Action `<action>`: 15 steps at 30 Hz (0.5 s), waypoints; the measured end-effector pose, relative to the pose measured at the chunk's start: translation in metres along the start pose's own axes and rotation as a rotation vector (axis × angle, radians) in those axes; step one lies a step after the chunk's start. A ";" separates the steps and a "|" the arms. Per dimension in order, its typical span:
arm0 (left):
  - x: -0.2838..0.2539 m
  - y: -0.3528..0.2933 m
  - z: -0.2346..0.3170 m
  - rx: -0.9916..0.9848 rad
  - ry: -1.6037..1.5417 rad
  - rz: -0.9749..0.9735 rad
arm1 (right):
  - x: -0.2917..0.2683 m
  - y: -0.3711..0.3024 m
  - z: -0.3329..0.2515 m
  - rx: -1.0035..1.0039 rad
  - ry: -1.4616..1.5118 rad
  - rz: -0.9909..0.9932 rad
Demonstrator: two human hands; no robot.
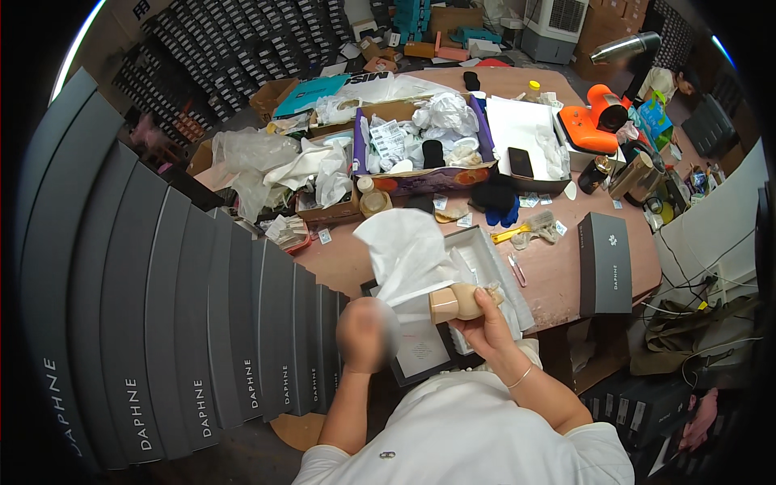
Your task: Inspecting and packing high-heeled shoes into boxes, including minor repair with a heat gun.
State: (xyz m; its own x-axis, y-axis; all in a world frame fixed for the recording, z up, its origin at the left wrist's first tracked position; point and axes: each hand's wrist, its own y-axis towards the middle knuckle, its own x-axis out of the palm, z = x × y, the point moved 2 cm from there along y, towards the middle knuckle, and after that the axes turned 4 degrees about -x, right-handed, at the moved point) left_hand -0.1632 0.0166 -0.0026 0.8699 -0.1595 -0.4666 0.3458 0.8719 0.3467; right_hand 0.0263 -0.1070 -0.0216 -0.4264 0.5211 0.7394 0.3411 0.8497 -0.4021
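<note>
In my right hand (487, 325) is a beige shoe (459, 302), its block heel pointing left and my thumb lying over its side. A sheet of white tissue paper (408, 250) hangs in the air and narrows down to my left hand (365, 335), which seems to pinch its lower corner; a blur covers those fingers. Under both hands an open grey shoe box (524, 311) rests near the table's front edge, with white paper inside. Its dark lid or inner panel (420, 352) shows between my forearms.
Tall stacks of grey shoe boxes (153, 299) crowd the left side. A closed grey shoe box (606, 263) stands at the right. Behind are a carton of crumpled paper (424, 174), a yellow-handled brush (511, 234), a phone (520, 163) and an orange device (594, 121). Another person (664, 85) is far right.
</note>
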 end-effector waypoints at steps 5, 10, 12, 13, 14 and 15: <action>0.018 0.004 0.009 0.043 0.026 -0.092 | -0.003 -0.012 0.001 0.107 0.200 -0.019; 0.057 -0.006 0.080 0.416 -0.248 -0.183 | -0.003 0.011 0.037 -0.197 0.137 0.108; 0.076 -0.008 0.069 0.495 -0.242 -0.269 | -0.009 0.010 0.004 -0.131 0.366 0.102; 0.081 -0.008 0.064 0.441 -0.230 -0.308 | -0.012 0.008 -0.014 -0.101 0.488 0.086; 0.083 -0.011 0.058 0.387 -0.215 -0.345 | -0.018 0.000 -0.032 -0.119 0.475 0.074; 0.086 -0.016 0.056 0.325 -0.201 -0.386 | -0.031 -0.002 -0.035 -0.239 0.284 0.112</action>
State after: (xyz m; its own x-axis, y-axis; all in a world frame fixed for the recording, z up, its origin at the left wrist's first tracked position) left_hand -0.0737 -0.0368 -0.0024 0.6974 -0.5527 -0.4561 0.7165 0.5493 0.4299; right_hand 0.0678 -0.1275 -0.0251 -0.1379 0.5384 0.8314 0.5726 0.7282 -0.3766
